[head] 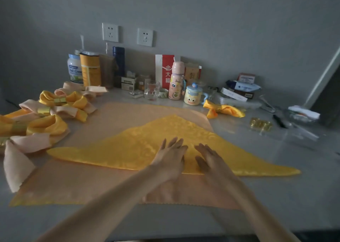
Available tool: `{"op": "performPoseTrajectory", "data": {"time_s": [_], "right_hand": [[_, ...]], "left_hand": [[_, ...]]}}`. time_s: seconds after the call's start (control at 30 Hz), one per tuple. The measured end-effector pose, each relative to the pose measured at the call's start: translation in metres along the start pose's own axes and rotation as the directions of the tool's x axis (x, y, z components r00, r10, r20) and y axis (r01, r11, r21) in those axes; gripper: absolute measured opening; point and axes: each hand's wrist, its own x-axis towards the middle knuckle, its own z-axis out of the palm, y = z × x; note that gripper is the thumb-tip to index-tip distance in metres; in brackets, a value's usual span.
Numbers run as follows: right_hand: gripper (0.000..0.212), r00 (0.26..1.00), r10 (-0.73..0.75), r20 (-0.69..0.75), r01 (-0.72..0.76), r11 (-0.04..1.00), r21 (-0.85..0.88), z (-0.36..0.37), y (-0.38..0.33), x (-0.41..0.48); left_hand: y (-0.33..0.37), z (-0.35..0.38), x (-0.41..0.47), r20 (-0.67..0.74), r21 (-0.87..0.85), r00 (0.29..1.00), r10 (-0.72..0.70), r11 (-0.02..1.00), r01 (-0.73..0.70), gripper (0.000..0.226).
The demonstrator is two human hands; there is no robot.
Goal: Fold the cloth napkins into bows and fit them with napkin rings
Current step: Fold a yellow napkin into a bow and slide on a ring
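A yellow napkin, folded into a wide triangle, lies on a flat peach napkin on the grey table. My left hand and my right hand press flat on the yellow triangle's near edge, side by side, fingers straight. Several finished yellow and peach bows with gold rings are piled at the left. One more yellow bow lies at the back right. Loose gold napkin rings sit to the right of it.
Along the back wall stand jars, a yellow canister, a blue flask, a glass, a pink bottle, a cartoon mug and boxes. A loose peach cloth hangs at the left edge.
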Motion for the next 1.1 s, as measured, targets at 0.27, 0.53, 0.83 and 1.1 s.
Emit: {"op": "performPoseTrajectory", "data": {"time_s": [0.27,0.53,0.83,1.1], "right_hand": [[0.059,0.961,0.259,0.093,-0.246,0.960,-0.137,-0.030,0.081,-0.023],[0.061,0.834,0.539,-0.120,-0.547,0.781,-0.302,-0.081,0.173,-0.040],[0.043,0.994,0.060,-0.087,-0.065,0.997,-0.049,-0.040,0.046,0.060],[0.048,0.953,0.298,-0.060,-0.302,0.950,-0.076,-0.013,0.045,0.151]], "left_hand": [[0.033,0.032,0.035,0.194,0.043,0.978,-0.075,0.997,0.067,0.067],[0.043,0.036,0.038,0.186,-0.046,0.981,-0.047,0.997,0.057,0.067],[-0.055,-0.012,0.092,0.012,-0.009,0.944,-0.331,0.944,0.331,0.055],[-0.092,-0.009,0.131,-0.102,0.023,0.869,-0.484,0.872,0.489,0.045]]}}
